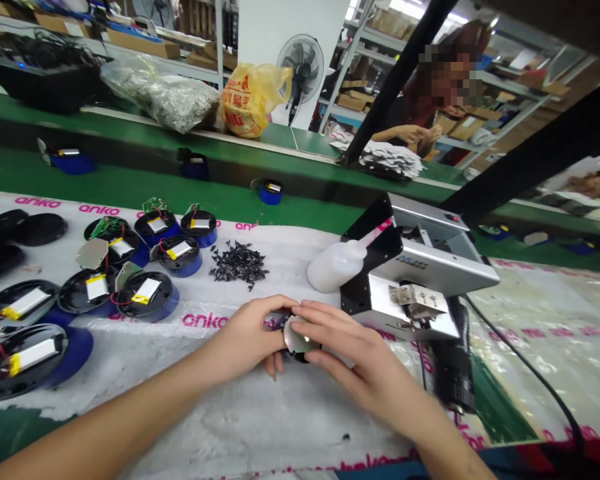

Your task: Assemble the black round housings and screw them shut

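Observation:
My left hand [253,337] and my right hand [353,360] meet at the middle of the table. Together they grip a small round black unit [297,340] with a shiny metal plate on top. Fingers of both hands curl around its edges and hide most of it. The unit rests on or just above the white plastic sheet [260,413].
Several open round units with batteries [145,291] lie at left. A pile of small black parts [239,262] and a white squeeze bottle [336,265] sit ahead. A metal machine [420,280] stands right, with a cable. A person works across the green conveyor [130,187].

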